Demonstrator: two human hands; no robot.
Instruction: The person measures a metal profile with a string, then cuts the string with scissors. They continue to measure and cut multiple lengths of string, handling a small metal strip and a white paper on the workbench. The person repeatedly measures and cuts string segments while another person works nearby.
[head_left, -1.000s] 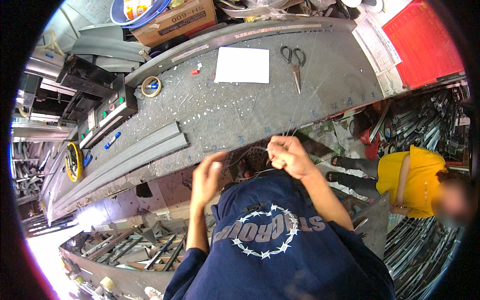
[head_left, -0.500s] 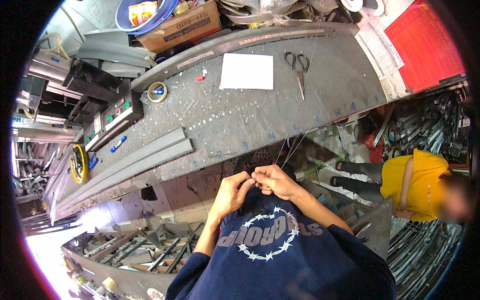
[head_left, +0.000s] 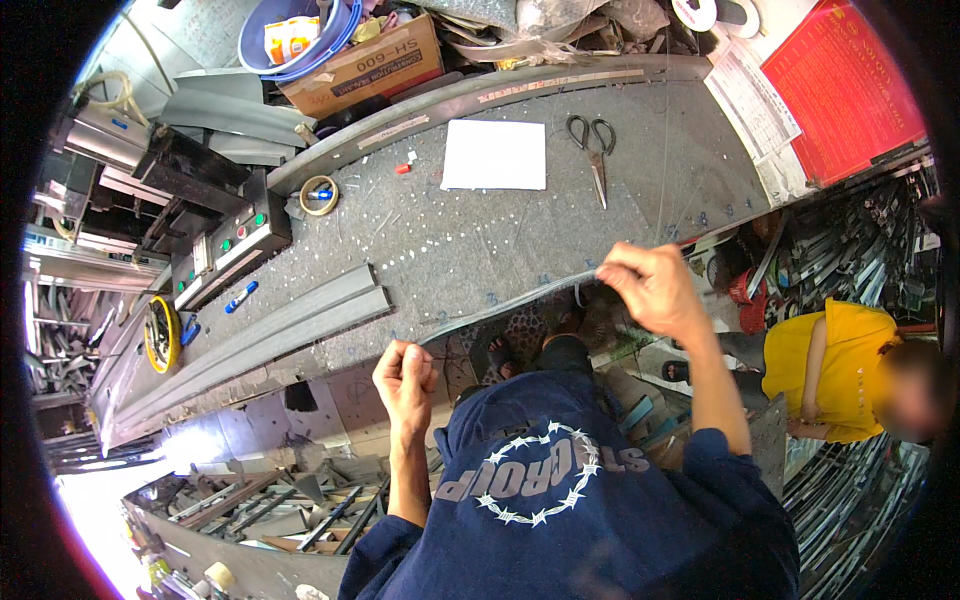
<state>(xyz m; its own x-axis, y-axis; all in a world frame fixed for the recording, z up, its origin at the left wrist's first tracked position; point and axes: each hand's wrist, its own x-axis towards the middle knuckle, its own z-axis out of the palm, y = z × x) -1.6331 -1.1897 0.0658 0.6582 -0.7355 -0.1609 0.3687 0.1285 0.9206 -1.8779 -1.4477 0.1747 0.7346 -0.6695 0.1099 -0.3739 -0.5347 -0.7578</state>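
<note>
A thin, pale grey strip (head_left: pixel 510 304) is stretched between my two hands along the near edge of the workbench (head_left: pixel 560 230). Its left end is pinched in the closed fingers of my left hand (head_left: pixel 407 383), by the bench's front edge. Higher up and to the right, my right hand (head_left: pixel 655 290) has its fingers closed on the other end. A short loose bit of the strip seems to hang below the right hand. The exact kind of strip is hard to make out.
On the bench lie a white sheet (head_left: pixel 495 155), black-handled scissors (head_left: pixel 596 165), a tape roll (head_left: pixel 319 195), a blue marker (head_left: pixel 241 296) and long grey profiles (head_left: pixel 270 335). A cardboard box (head_left: pixel 365 65) stands behind. A person in a yellow shirt (head_left: pixel 825 370) is at the right.
My hands, together in front of my chest before, have moved apart, the left one leftward and the right one up and right. The strip now spans between them.
</note>
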